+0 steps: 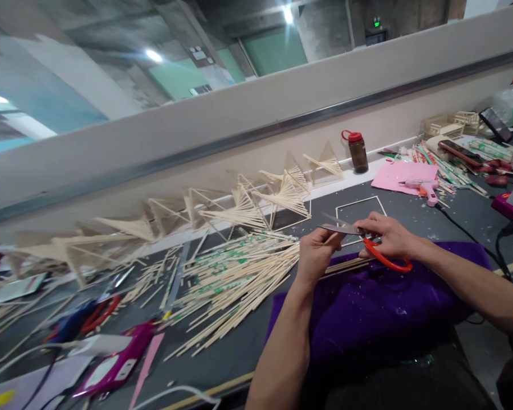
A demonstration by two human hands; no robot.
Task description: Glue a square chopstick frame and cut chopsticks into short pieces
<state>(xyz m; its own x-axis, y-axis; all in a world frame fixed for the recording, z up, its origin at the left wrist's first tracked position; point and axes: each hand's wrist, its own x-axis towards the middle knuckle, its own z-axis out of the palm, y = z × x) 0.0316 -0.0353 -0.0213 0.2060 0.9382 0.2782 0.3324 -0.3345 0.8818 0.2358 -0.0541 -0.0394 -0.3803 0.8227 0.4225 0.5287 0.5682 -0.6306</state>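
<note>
My right hand (385, 232) is closed around the scissors (387, 257), whose orange-red handle loops hang below the fingers. Their blades point left, parted, reaching over my left hand (318, 250). That hand is closed just under the blade tips; what lies in its pinch is too small to make out. Several thin wooden sticks (346, 266) run between the two hands along the top of a purple cloth (376, 302). Behind my hands, a rectangular frame of thin sticks (361, 200) lies on the dark tabletop, partly covered by the hands and scissors.
Left of my hands spreads a pile of sticks (243, 279). Twisted stick models (282, 199) line the wall, near a brown bottle with a red lid (358, 152). A pink glue gun (425, 187) rests at right, its cable trailing; a magenta power strip (117, 359) is front left.
</note>
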